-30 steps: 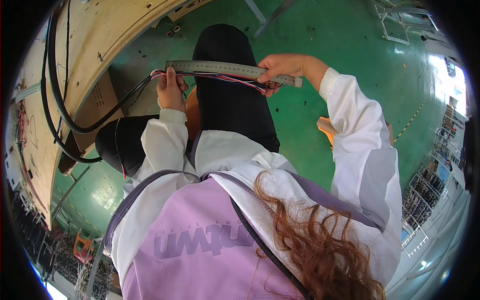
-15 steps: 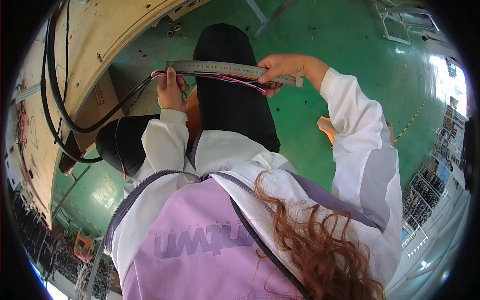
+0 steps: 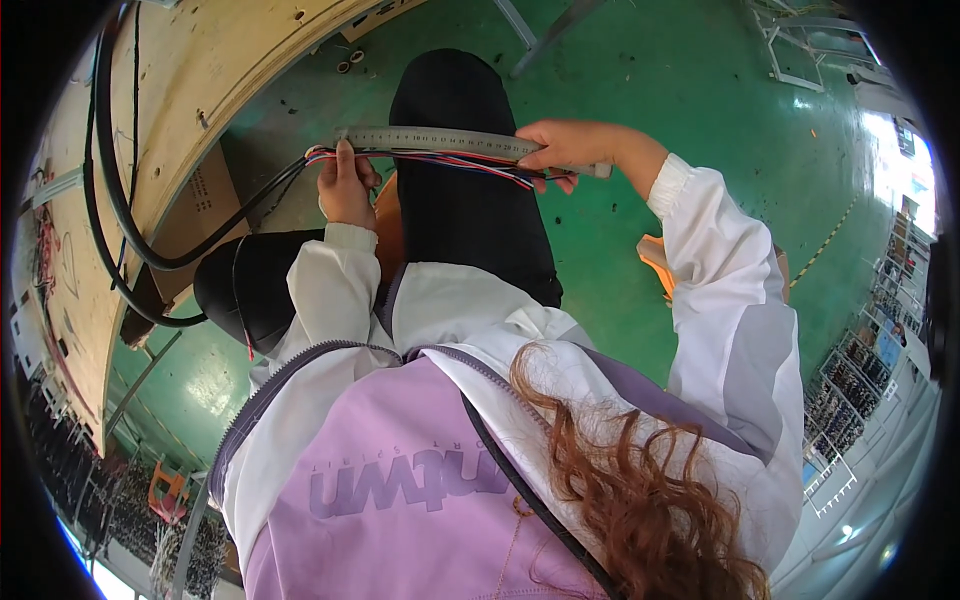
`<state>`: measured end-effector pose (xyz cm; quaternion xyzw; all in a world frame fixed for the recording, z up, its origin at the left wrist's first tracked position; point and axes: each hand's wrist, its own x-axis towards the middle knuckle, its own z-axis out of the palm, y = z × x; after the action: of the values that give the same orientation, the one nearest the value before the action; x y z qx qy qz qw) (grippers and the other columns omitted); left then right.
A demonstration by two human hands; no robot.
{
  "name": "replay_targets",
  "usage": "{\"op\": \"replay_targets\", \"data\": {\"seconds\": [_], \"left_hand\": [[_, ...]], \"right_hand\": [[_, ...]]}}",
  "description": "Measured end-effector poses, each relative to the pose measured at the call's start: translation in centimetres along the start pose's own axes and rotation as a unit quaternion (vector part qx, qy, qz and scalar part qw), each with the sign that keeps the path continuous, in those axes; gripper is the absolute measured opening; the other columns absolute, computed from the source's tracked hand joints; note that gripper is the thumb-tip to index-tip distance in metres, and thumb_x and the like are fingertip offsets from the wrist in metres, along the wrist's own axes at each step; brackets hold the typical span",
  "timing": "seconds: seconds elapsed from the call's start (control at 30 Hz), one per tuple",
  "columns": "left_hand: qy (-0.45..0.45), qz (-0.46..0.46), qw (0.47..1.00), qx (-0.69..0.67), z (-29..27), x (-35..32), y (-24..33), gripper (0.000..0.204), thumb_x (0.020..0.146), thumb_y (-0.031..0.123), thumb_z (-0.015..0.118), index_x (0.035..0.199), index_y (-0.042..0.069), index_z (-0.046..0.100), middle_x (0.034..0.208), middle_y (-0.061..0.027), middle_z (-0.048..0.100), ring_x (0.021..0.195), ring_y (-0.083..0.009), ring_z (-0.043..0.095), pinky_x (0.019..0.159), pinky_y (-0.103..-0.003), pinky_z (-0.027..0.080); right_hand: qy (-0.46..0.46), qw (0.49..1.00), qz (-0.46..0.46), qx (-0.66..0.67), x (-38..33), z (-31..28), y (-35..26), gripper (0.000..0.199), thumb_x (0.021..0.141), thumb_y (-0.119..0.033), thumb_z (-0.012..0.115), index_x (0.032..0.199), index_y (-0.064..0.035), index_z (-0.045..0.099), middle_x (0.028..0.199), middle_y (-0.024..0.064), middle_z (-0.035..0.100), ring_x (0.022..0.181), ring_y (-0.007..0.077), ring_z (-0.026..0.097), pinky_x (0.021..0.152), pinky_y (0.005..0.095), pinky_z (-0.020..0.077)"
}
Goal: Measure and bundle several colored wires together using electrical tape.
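A steel ruler [image 3: 440, 139] stretches crosswise over my black-trousered leg [image 3: 455, 225]. Just below it runs a bundle of thin red, blue, white and black wires [image 3: 450, 158], coming out of a black cable sheath [image 3: 245, 207]. My left hand [image 3: 347, 192] is closed at the ruler's left end, thumb up against its lower edge, with the wires where they leave the sheath. Toward the other end, my right hand [image 3: 585, 147] pinches the ruler, thumb on its face, fingers underneath near the loose wire ends. Those right fingers are partly hidden by the ruler.
A wooden board table [image 3: 235, 60] curves along the left, with thick black cables hanging off its edge. Under it stands a cardboard box [image 3: 200, 205]. An orange object [image 3: 656, 262] sits on the green floor [image 3: 620, 330] beside my right arm; metal frames [image 3: 795, 60] are farther off.
Both hands, the ruler and the wires have shifted very slightly right and down. My right hand now covers more of the ruler's right part. Both grips stay closed.
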<state>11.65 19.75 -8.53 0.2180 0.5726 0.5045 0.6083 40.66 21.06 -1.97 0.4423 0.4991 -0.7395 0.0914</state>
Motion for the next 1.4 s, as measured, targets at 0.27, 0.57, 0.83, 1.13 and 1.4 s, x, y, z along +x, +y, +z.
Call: {"op": "replay_targets", "data": {"seconds": [0.27,0.57,0.83,1.13,1.4], "left_hand": [[0.007,0.001,1.000,0.001,-0.07,-0.10,-0.04,0.032,0.092,0.027,0.048,0.067,0.006,0.044,0.055,-0.0022,0.044,0.047,-0.0112,0.039,0.045,-0.027,0.036],[0.021,-0.009,1.000,-0.007,-0.11,-0.21,-0.05,0.031,0.091,0.027,0.049,0.069,0.006,0.045,0.056,-0.0022,0.045,0.047,-0.0111,0.039,0.046,-0.027,0.036],[0.018,0.008,1.000,0.002,-0.14,-0.22,0.07,0.030,0.090,0.026,0.050,0.069,0.006,0.046,0.056,-0.0021,0.045,0.047,-0.0113,0.039,0.045,-0.027,0.036],[0.046,0.028,0.998,0.034,0.03,-0.33,-0.17,0.032,0.090,0.026,0.050,0.066,0.006,0.046,0.056,-0.0025,0.046,0.047,-0.0116,0.040,0.044,-0.027,0.036],[0.045,0.040,0.997,0.050,0.03,-0.47,-0.16,0.032,0.091,0.026,0.047,0.066,0.006,0.045,0.053,-0.0024,0.045,0.046,-0.0114,0.040,0.044,-0.027,0.036]], "right_hand": [[-0.003,1.000,0.006,-0.005,0.10,-0.10,-0.02,0.019,0.089,-0.016,0.047,0.100,-0.0018,0.050,0.072,0.0081,0.061,0.046,0.0128,0.054,0.042,0.0251,0.0430],[0.009,0.999,0.018,-0.025,0.03,0.16,-0.40,0.018,0.088,-0.017,0.048,0.094,-0.0014,0.053,0.070,0.0075,0.061,0.045,0.0133,0.054,0.042,0.0254,0.0424],[-0.017,1.000,-0.011,0.006,-0.05,-0.34,0.25,0.020,0.088,-0.015,0.047,0.103,-0.0023,0.052,0.078,0.0072,0.063,0.050,0.0121,0.055,0.047,0.0246,0.0442],[-0.054,0.997,-0.026,0.045,-0.24,-0.45,0.53,0.024,0.090,-0.018,0.045,0.109,-0.0037,0.050,0.088,0.0064,0.064,0.056,0.0123,0.057,0.051,0.0246,0.0447],[-0.024,0.999,0.006,0.046,-0.72,-0.23,-0.33,0.046,0.091,-0.045,0.040,0.110,-0.0052,0.053,0.088,0.0069,0.063,0.059,0.0135,0.059,0.055,0.0261,0.0475]]}}
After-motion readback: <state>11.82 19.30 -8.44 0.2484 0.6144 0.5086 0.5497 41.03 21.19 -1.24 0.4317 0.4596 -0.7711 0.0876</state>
